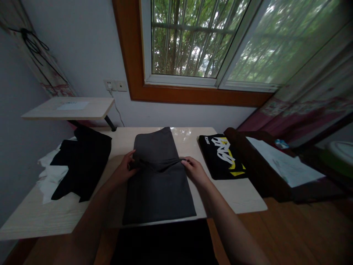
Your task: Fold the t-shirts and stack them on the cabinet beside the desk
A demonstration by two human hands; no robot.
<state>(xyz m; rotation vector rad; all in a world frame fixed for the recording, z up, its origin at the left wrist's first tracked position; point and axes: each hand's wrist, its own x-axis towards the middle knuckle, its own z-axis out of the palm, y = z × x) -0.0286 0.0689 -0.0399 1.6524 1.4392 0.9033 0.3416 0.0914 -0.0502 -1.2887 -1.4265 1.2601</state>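
Note:
A dark grey garment (160,195), folded into a long rectangle, lies on the pale table in front of me. A raised, wrinkled crease runs across its middle between my two hands. On the crease's left end, my left hand (127,168) is closed on the cloth, with thumb and fingers curled at the edge. My right hand (194,170) pinches the right end of the crease between thumb and fingers. The garment's exact kind cannot be made out. Its near edge lies along the table's front edge.
A folded black garment (222,156) with white and yellow lettering lies at the right. Loose black cloth (85,162) and white cloth (52,178) are heaped at the left, beside a raised shelf (68,107). A brown padded piece (264,165) with paper adjoins the table's right.

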